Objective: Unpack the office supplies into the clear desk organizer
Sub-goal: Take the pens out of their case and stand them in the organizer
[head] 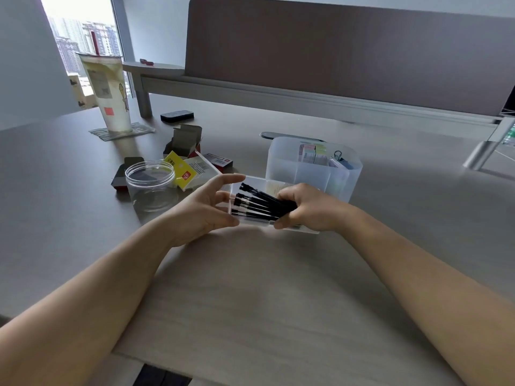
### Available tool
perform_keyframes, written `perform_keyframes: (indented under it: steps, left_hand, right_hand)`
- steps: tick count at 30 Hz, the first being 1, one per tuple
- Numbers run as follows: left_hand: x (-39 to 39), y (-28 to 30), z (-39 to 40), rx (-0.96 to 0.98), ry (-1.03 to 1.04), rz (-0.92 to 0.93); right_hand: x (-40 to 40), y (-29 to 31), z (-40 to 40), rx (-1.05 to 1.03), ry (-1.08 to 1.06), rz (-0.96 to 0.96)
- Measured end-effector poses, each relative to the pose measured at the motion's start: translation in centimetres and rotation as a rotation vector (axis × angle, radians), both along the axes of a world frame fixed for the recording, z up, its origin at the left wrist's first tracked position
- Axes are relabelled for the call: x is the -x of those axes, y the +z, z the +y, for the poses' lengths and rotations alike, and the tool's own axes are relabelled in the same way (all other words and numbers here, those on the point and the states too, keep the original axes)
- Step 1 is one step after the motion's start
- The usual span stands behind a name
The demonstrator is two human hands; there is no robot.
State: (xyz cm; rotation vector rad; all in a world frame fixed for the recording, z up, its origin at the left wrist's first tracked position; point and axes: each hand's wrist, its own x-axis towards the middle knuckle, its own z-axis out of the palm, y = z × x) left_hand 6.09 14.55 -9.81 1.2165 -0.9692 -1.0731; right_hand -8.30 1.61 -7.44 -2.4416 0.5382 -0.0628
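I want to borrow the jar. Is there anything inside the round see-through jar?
No, the round clear jar stands open on the desk with nothing visible inside it.

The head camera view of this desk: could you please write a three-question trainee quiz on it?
1. True or false: the right hand grips the bundle of black pens.
2. Which stands nearer the person's left side: A) the empty clear round jar, B) the frosted clear desk organizer?
3. Fill in: the left hand is ___ (open/shut).

Key: 1 true; 2 A; 3 open.
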Motion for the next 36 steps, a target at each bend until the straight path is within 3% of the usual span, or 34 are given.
perform_keyframes:
  steps: [14, 26, 31, 36]
  left_hand:
    - [-0.32, -0.54, -0.24, 0.01, 0.01, -0.029]
    - [-0.54, -0.59, -0.2, 0.007, -0.003, -0.003]
    - [-0.65, -0.73, -0.2, 0.023, 0.01, 0.03]
    - [-0.79, -0.61, 0.03, 0.009, 0.015, 0.034]
  right_hand:
    - [0.25, 0.26, 0.02, 0.037, 0.031, 0.08]
    - [0.1, 0.24, -0.35, -0.067, 0.035, 0.058]
    - [0.36, 0.21, -0.51, -0.158, 0.015, -0.026]
    - [0.41, 0.44, -0.4, -0.242, -0.08, -0.25]
